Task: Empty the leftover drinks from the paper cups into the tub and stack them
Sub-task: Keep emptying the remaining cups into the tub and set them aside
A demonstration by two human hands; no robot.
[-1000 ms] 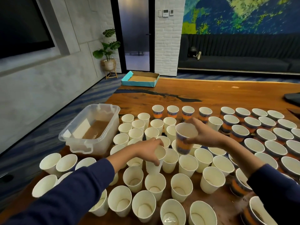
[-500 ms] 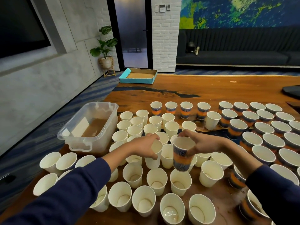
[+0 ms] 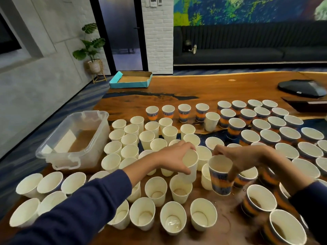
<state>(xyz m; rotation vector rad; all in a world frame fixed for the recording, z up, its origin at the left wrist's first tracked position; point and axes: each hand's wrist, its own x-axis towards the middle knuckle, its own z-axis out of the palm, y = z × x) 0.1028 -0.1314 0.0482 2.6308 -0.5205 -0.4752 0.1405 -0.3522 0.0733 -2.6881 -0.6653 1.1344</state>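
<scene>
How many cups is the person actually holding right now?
2. The left hand grips a plain white cup near the middle of the table; the right hand holds a blue-and-orange patterned cup just beside it. No other held cup shows.

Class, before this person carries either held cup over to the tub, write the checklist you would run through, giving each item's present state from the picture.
1. Left hand has a grip on the plain white paper cup: ok.
2. Right hand has a grip on the blue-and-orange patterned paper cup: ok.
3. Both held cups roughly upright, nothing spilling: ok.
4. Liquid left in the held cups: cannot tell.
5. Clear plastic tub has room above its brown liquid: ok.
6. Path to the tub free of obstacles: not ok, standing cups crowd the wooden table between.
</scene>
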